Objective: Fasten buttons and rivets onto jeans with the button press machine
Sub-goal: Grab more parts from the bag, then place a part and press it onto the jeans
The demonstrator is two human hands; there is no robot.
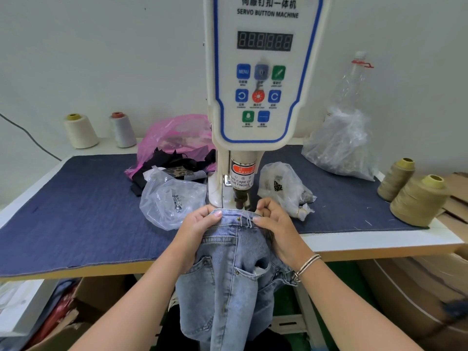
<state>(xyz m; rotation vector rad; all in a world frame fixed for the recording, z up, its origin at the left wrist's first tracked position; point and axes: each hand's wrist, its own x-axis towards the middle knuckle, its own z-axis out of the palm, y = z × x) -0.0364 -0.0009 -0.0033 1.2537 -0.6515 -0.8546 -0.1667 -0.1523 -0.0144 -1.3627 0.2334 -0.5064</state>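
Light blue jeans (pixel 228 269) hang over the table's front edge, their waistband pulled up under the press head (pixel 241 196) of the white servo button machine (pixel 263 72). A small metal rivet (pixel 238 219) shows on the waistband. My left hand (pixel 200 224) pinches the waistband left of the rivet. My right hand (pixel 272 221) pinches it on the right, with loose threads between the two hands. Both hands lie close below the press head.
A denim cloth covers the table (pixel 76 203). Clear bags of metal parts sit left (pixel 172 198) and right (pixel 283 186) of the machine. A pink bag (pixel 174 140), thread cones (pixel 420 201) and a plastic bottle (pixel 352 82) stand around. Cardboard boxes lie under and beside the table.
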